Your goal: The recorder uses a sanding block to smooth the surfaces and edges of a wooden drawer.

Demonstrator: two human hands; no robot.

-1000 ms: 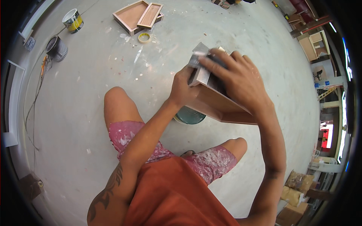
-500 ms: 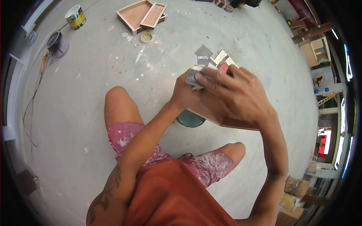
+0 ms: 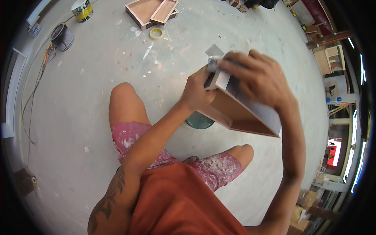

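Note:
A shallow wooden box (image 3: pixel 244 111), open on one side and grey on its outer face, is tilted up in front of me. My left hand (image 3: pixel 198 89) grips it at its left corner, fingers wrapped round the edge. Over the box's upper end is my right hand (image 3: pixel 256 76), slightly blurred, with a piece of grey sandpaper (image 3: pixel 212 65) pressed under its fingertips at the corner. Behind the hands, a grey square sheet (image 3: pixel 214 50) lies on the floor, partly covered. Below the box shows a round dark green container (image 3: pixel 199 120), its top partly hidden.
Two wooden trays (image 3: pixel 143 13) are stacked at the far side, beside a roll of yellow tape (image 3: pixel 156 33). Two paint cans (image 3: pixel 62 37) (image 3: pixel 82 10) stand at the far left near a cable (image 3: pixel 35 90). Shelving and wood pieces (image 3: pixel 333 58) line the right.
The right hand has shifted slightly right and up, and the box has turned so its grey outer face shows. The sandpaper has moved from over the left hand to the box's upper corner.

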